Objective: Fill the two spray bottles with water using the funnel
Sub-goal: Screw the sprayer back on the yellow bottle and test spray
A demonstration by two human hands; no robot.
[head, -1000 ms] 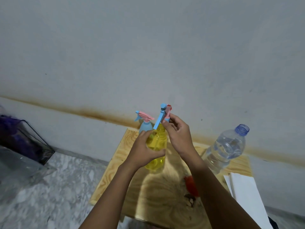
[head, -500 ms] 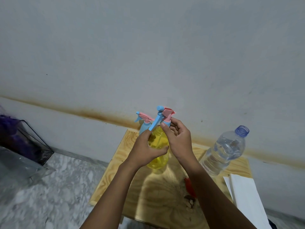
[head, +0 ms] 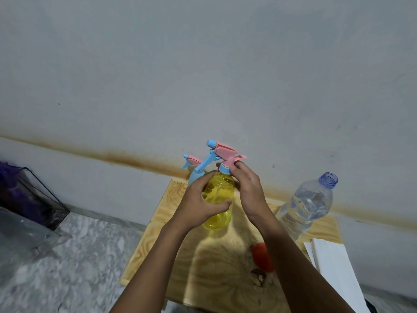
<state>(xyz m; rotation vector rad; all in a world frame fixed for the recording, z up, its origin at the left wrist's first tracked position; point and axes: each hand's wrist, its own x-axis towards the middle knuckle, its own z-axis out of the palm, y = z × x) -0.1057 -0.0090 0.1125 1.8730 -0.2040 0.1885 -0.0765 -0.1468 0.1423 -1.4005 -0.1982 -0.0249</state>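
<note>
A yellow spray bottle point(head: 220, 193) stands on the wooden board point(head: 180, 263). My left hand point(head: 198, 205) grips its body from the left. My right hand point(head: 247, 186) pinches the blue collar of its pink and blue spray head point(head: 222, 154). Behind it, a blue spray bottle point(head: 193, 175) with the same kind of head stands mostly hidden by my left hand. To the right, a clear water bottle point(head: 309, 206) stands uncapped, partly filled with water. A red funnel point(head: 261, 256) lies on the board, half hidden under my right forearm.
The board sits against a stained grey wall. White flat boards point(head: 336, 269) lie at the board's right edge. A marble floor point(head: 74, 256) spreads to the left, with a clear glass box point(head: 33, 199) holding something purple at the far left.
The spray head has turned on the yellow bottle: its nozzle now points left and the pink trigger side faces right. My right hand's fingers shifted around the collar. My left hand kept its grip.
</note>
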